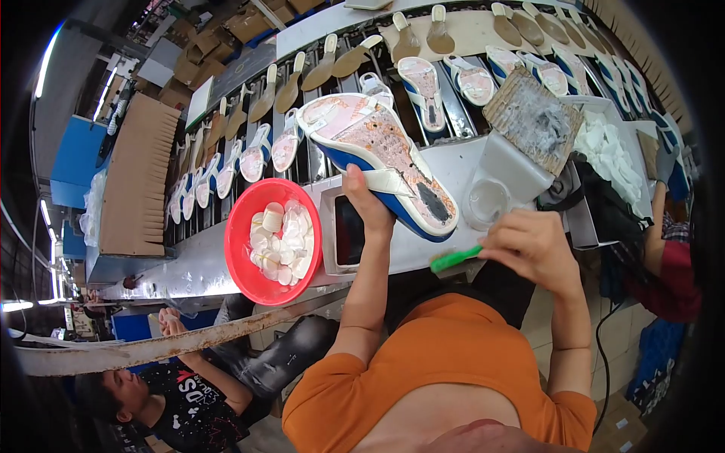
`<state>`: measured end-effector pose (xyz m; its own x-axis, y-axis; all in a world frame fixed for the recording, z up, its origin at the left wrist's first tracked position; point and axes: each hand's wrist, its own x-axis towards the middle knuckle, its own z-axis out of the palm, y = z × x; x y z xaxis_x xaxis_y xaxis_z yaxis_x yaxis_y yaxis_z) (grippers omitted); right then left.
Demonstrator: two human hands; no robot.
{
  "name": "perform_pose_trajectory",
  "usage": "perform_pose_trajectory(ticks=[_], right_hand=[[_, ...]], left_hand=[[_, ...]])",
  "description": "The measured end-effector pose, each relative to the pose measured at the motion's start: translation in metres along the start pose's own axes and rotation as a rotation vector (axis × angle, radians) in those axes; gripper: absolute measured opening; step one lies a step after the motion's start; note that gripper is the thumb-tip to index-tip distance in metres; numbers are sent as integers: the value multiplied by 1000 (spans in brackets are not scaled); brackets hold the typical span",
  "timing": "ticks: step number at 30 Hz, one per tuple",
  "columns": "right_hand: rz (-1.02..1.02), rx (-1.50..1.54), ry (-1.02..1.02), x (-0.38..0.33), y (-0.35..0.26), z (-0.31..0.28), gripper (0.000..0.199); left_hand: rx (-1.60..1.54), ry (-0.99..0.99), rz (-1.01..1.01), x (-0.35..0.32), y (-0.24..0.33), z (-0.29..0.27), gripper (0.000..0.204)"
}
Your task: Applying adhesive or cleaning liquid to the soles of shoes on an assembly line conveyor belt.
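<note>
My left hand (368, 202) grips a sandal (370, 143) from below and holds it tilted over the bench edge. The sandal has white straps, a blue and white sole and a blotchy pinkish top with a dark patch at the heel. Low on the right, my right hand (532, 249) pinches a small green brush (455, 258) whose head points left, below the sandal's heel and apart from it. Beyond that hand, a clear round cup (487, 202) sits on the bench. Partly hidden behind my left forearm lies a shallow tray (330, 234) with a dark inside.
A red bowl (236, 249) of white round pieces stands left. Sandals (423, 90) and tan insoles (440, 32) line the roller conveyor beyond. A stained board (532, 121) and a box of white crumpled material (604, 155) are right. Co-workers sit left (185, 400) and right (672, 279).
</note>
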<state>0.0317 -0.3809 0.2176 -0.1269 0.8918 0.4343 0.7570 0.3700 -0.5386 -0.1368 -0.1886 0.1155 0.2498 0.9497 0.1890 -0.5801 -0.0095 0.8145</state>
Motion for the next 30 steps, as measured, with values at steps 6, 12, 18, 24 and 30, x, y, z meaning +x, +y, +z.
perform_pose_trajectory(ticks=[6,12,18,24,30], right_hand=[[126,-43,191,11,5,12,16],[-19,40,89,26,1,12,14],[61,391,-117,32,5,2,10],[165,248,186,44,26,-7,12],[71,-96,285,48,26,3,12]], left_hand=[[39,-29,-3,-1,-4,1,72],[151,-1,43,1,-4,1,71],[71,-159,-154,-1,-10,-10,80],[-58,-165,-273,-21,-15,0,72],[226,-309,-271,-23,-5,1,74]])
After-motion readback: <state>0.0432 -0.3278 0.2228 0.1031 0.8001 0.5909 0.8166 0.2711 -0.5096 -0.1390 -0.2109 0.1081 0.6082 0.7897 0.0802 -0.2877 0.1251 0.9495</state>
